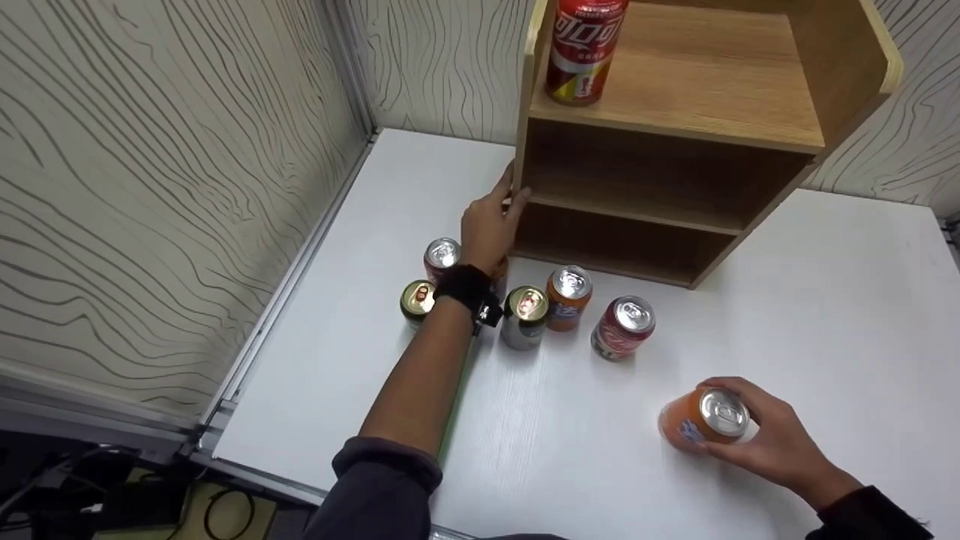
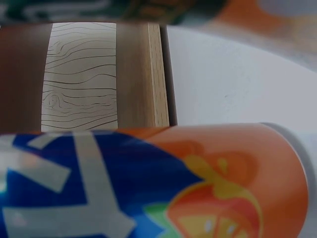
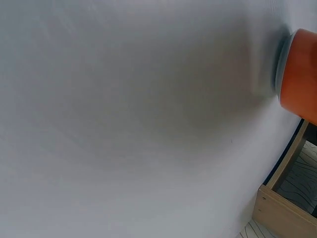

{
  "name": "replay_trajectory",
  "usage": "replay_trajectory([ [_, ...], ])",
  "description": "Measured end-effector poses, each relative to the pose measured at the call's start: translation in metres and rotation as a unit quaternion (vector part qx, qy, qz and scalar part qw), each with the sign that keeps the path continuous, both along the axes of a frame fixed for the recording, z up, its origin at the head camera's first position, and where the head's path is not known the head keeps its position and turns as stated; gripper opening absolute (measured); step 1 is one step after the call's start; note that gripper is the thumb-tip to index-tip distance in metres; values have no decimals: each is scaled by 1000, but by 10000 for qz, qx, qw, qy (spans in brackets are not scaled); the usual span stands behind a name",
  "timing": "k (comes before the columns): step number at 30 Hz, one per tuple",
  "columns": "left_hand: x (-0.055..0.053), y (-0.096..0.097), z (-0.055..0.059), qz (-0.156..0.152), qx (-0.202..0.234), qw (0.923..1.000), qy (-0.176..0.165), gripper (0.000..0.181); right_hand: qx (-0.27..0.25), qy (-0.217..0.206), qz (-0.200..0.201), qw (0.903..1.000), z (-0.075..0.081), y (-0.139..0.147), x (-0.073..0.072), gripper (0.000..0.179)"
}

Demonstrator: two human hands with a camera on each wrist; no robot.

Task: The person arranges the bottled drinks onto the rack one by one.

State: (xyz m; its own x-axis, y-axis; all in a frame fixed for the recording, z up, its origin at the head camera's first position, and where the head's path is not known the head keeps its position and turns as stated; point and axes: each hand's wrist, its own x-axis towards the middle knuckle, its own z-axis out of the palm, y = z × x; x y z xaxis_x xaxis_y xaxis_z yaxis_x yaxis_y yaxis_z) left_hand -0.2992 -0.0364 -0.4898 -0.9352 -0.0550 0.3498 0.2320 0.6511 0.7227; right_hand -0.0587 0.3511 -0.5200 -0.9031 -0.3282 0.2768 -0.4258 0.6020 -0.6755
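My right hand point(image 1: 780, 439) grips an orange soda can point(image 1: 682, 427) with a silver lid, thumb and fingers round its sides. The can leans slightly over the white table; its lower end shows in the right wrist view as an orange can point(image 3: 301, 74) with its base by the tabletop. Reaching forward, my left hand point(image 1: 486, 229) holds the left side panel of a wooden shelf point(image 1: 675, 135), thumb at the front edge and fingers along the outside. Close in the left wrist view lies the side of an orange can point(image 2: 237, 163), with the shelf point(image 2: 158, 74) beyond.
A red cola can point(image 1: 585, 56) stands on the shelf's upper board. Before the shelf stand a green-topped can point(image 1: 525, 322), another orange can point(image 1: 568, 300) and a pinkish-red can point(image 1: 621, 334). Left of my wrist are a dark red can point(image 1: 441, 259) and a green can point(image 1: 415, 300).
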Motion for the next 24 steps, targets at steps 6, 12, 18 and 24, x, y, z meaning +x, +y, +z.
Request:
replay_trajectory([
  [6,0,-1,-2,-28,5,10000,-5,57,-28,77,1,10000,4,0,-4,86],
  [12,0,-1,-1,-23,17,10000,3,56,-44,144,12,9999,10,2,-8,85],
  [18,0,0,0,4,63,10000,-67,57,121,112,56,9998,19,4,-12,83],
  [24,-2,-1,-3,-24,-5,10000,51,56,205,152,96,9996,29,6,-16,86],
])
